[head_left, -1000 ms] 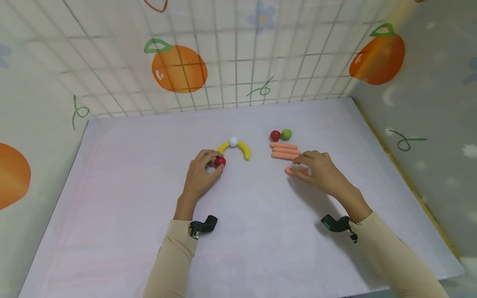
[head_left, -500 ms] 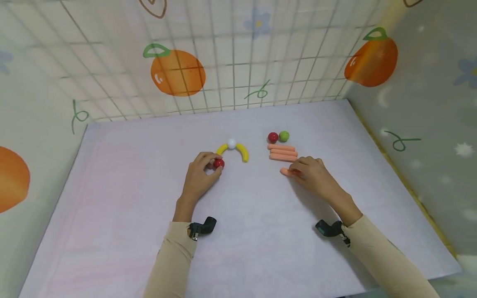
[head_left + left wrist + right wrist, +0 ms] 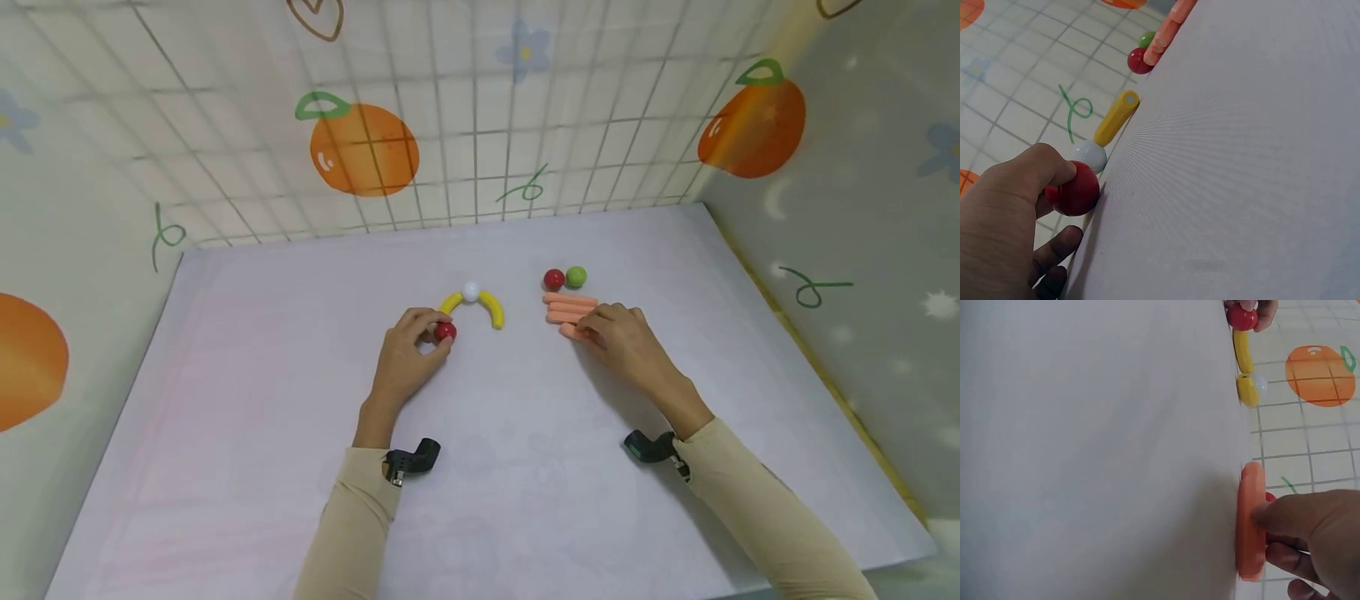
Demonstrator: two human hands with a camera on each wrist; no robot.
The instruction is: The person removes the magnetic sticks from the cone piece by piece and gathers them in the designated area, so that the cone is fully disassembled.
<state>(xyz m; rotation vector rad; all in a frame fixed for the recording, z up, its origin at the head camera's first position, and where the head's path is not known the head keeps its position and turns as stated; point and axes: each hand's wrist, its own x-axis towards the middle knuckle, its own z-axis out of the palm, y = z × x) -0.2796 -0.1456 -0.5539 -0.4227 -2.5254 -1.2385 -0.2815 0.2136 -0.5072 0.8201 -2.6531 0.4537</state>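
My left hand (image 3: 406,354) pinches a shiny red ball (image 3: 446,332) between thumb and fingers, low over the table. A second reddish surface shows behind it, mostly covered by the hand. Just beyond lie two yellow toy bananas (image 3: 492,309) with a white ball (image 3: 470,292) between their upper ends, forming an arch. My right hand (image 3: 622,342) pinches a salmon-pink toy sausage (image 3: 1250,525), thumb on its near side in the right wrist view. Other salmon-pink sausages (image 3: 567,307) lie side by side right behind it, partly hidden by the fingers.
Behind the sausages, another red ball (image 3: 553,279) and a green ball (image 3: 576,277) sit together. The pale table (image 3: 262,417) meets a grid-patterned backdrop (image 3: 472,125) at the rear and a grey one (image 3: 862,333) on the right.
My right hand has moved left and then away from me, bringing the sausage up beside the others. The left hand stays in place with the red ball.
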